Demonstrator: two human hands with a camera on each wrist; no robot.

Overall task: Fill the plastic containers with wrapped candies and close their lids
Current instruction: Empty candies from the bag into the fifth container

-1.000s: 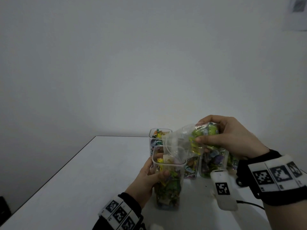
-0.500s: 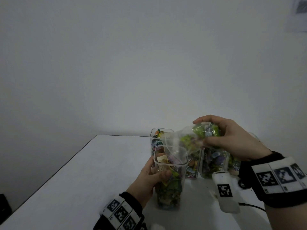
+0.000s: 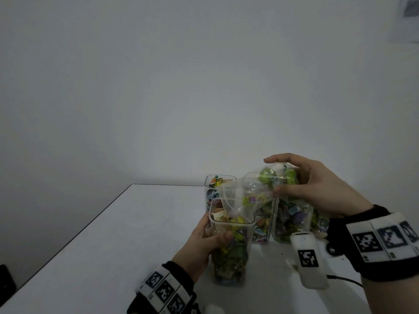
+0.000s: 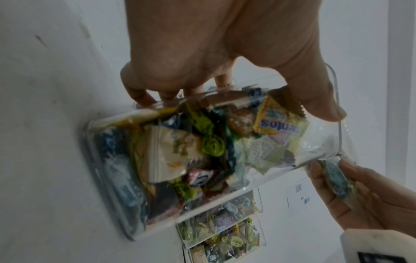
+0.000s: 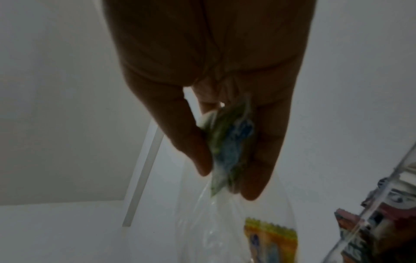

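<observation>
A tall clear plastic container (image 3: 230, 257), lidless and mostly full of wrapped candies, stands on the white table (image 3: 113, 245). My left hand (image 3: 204, 243) grips its upper side, thumb across the front (image 4: 319, 99). My right hand (image 3: 317, 189) holds a clear plastic bag (image 3: 247, 196) of candies by its closed end, tilted so the bag's mouth hangs in the container's opening. In the right wrist view the fingers (image 5: 265, 160) pinch the bag (image 5: 229, 151) with green and blue candies inside. The container (image 4: 202, 160) shows a yellow Mentos wrapper near its top.
Three more clear containers filled with candies stand behind: one at the back (image 3: 217, 184), one in the middle (image 3: 263, 227), one to the right (image 3: 292, 220). A white device with a black marker (image 3: 308, 259) and a cable lies at right. The table's left edge runs diagonally.
My right hand has lifted the bag's closed end higher, and candies have slid toward the bag's mouth over the container. My left hand still holds the container.
</observation>
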